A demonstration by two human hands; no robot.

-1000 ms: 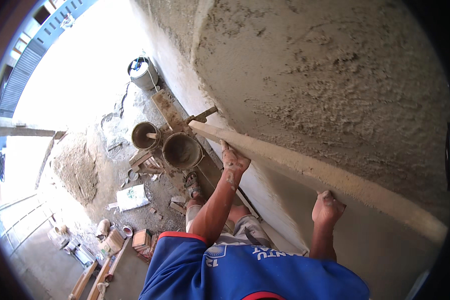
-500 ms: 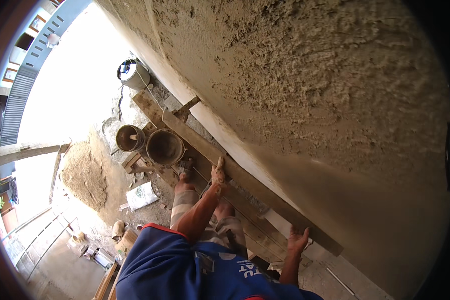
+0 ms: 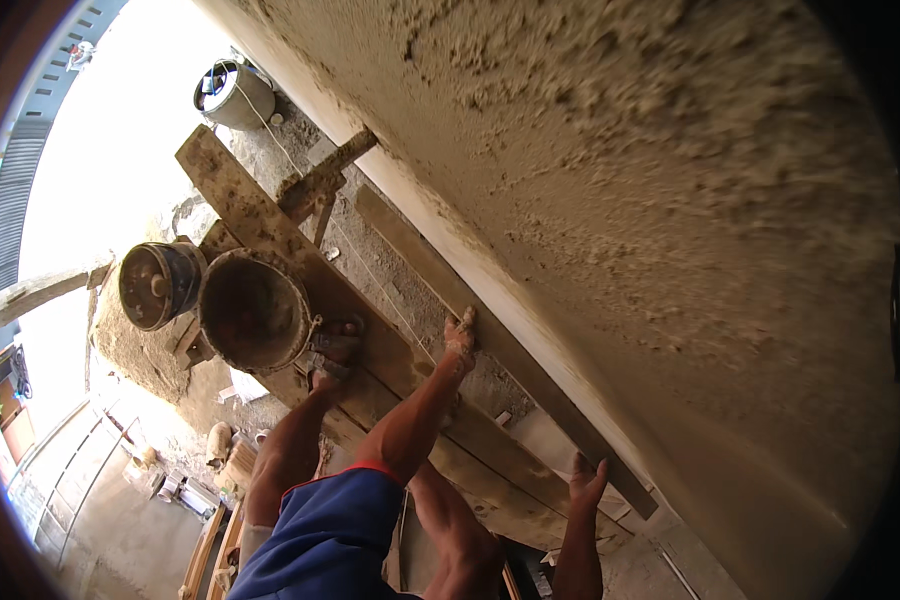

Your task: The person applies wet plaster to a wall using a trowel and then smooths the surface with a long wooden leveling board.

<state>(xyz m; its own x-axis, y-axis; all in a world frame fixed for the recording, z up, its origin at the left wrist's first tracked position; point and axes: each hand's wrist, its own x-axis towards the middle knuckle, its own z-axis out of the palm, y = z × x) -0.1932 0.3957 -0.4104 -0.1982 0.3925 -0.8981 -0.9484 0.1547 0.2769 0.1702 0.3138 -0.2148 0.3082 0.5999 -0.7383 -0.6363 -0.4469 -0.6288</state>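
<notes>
Holding the long board (image 3: 518,362) alongside the wall (image 3: 620,230), both hands are clamped on its near edge: left hand (image 3: 460,340) around the middle, right hand (image 3: 587,482) towards the lower end. Just past the far end, a wooden bar (image 3: 335,172) juts out, meeting the planks (image 3: 245,205)! And a big bucket (image 3: 262,340) crowds the sandalled foot (image 3: 335,347), a smaller bucket (image 3: 185,278) right beside it.

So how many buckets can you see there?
3: a grey bucket at the upper left; a dark bucket below it; and a wide-mouthed bucket beside the person's left foot. Others could be hidden.
</notes>
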